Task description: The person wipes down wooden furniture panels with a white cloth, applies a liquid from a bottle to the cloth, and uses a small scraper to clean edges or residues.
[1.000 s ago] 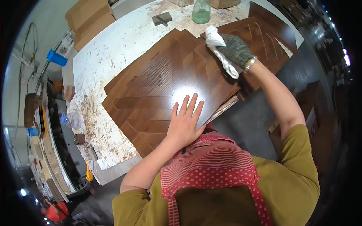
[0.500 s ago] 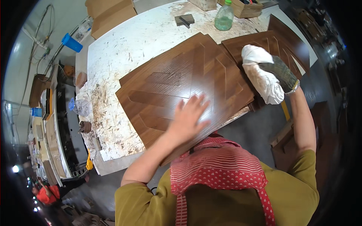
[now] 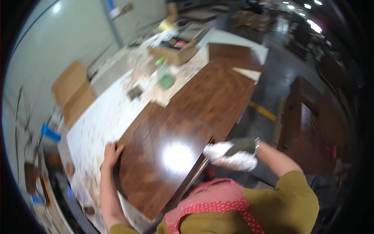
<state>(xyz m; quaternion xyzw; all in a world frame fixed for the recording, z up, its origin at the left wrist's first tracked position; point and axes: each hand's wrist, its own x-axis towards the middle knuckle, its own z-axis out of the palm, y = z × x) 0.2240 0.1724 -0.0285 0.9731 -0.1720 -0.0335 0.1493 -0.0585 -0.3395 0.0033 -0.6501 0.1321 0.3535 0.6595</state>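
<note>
A dark brown wooden panel (image 3: 146, 175) with a strong glare on its face lies in front of me on the white worktable (image 3: 93, 126). My left hand (image 3: 112, 154), bare, is closed around the panel's left edge. My right hand (image 3: 244, 146), in a dark glove, grips a bunched white cloth (image 3: 235, 160) beside the panel's right edge; whether the cloth touches that edge I cannot tell. Beyond the near panel, further brown panels (image 3: 218, 93) lie toward the far right of the table. Motion blurs the picture, so the panel's surface detail is lost.
Near the back of the table stand a green-capped bottle (image 3: 165, 77), a small grey-brown block (image 3: 135, 93) and a wooden box (image 3: 177, 54) with things inside. An open cardboard box (image 3: 74, 95) and a blue cup (image 3: 50, 133) are at the left. More brown panels (image 3: 298, 132) stand at the right.
My left hand has gone from lying over the panel to its left edge. The right hand with the cloth has come nearer my body. The head view has turned right.
</note>
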